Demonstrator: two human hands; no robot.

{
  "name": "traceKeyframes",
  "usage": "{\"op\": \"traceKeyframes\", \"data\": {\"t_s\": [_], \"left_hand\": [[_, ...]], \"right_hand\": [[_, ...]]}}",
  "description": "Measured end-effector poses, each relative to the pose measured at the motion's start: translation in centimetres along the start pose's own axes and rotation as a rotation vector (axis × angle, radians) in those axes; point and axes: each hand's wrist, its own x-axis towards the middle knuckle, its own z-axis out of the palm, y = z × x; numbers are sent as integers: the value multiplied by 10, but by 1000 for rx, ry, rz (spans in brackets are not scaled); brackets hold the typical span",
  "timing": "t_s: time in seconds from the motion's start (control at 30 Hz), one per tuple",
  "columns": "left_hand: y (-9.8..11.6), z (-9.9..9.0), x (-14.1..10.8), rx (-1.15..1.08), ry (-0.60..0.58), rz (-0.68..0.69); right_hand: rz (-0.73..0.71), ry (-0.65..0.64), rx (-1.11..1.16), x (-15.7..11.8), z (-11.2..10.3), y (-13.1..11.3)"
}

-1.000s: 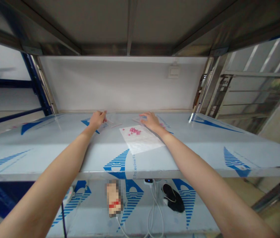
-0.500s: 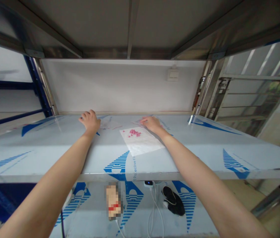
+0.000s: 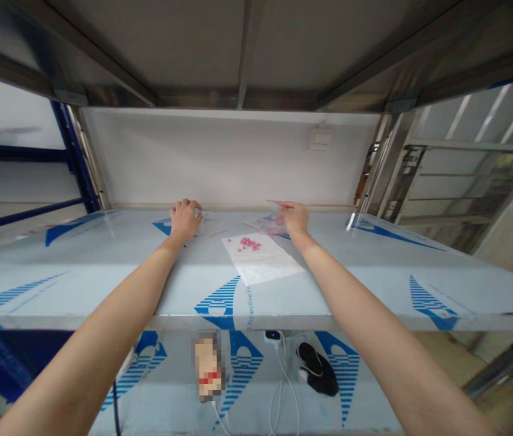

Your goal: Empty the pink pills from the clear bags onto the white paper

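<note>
Pink beads (image 3: 250,244) lie on white paper (image 3: 269,266) on the counter (image 3: 374,266), between two reaching hands.
The beads are loosely grouped toward eleven o'clock of the paper. At ten o'clock from them is the left hand (image 3: 186,219), with bent fingers; whether it grips something, I cannot tell. Just beside it is a clear bag (image 3: 211,225). At two o'clock is the right hand (image 3: 293,217), its thumb and finger pinched on a thin pink strip (image 3: 274,201), which points to nine o'clock. Under this hand, more clear plastic (image 3: 260,227) with something pink lies near the paper's far edge.
</note>
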Motion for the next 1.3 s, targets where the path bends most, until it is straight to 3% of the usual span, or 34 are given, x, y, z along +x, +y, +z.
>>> {"op": "traceKeyframes", "data": {"t_s": [0.07,0.2,0.3,0.43,0.53,0.67,0.8,0.93,1.13,1.3], "left_hand": [[4,0,0,-64,13,120],[29,-7,-8,-94,49,449],[52,-13,-18,19,8,597],[65,-16,-21,154,-22,697],[62,-15,-17,137,-42,686],[58,-16,-13,79,-81,643],[57,-15,-11,34,-132,468],[47,-11,-8,-25,-157,315],[32,-5,-6,-78,-213,314],[38,-4,-7,-265,-195,275]], "right_hand": [[-8,-56,96,0,3,-2],[-291,-161,80,-10,9,-13],[-446,-313,53,-22,16,-24],[-507,-485,73,-33,29,-31],[-460,-539,117,-35,36,-27],[-286,-596,255,-35,39,-21],[-280,-535,336,-35,35,-22],[-298,-463,270,-32,31,-23],[-199,-610,296,-33,32,-21],[-75,-694,295,-36,37,-21]]}}
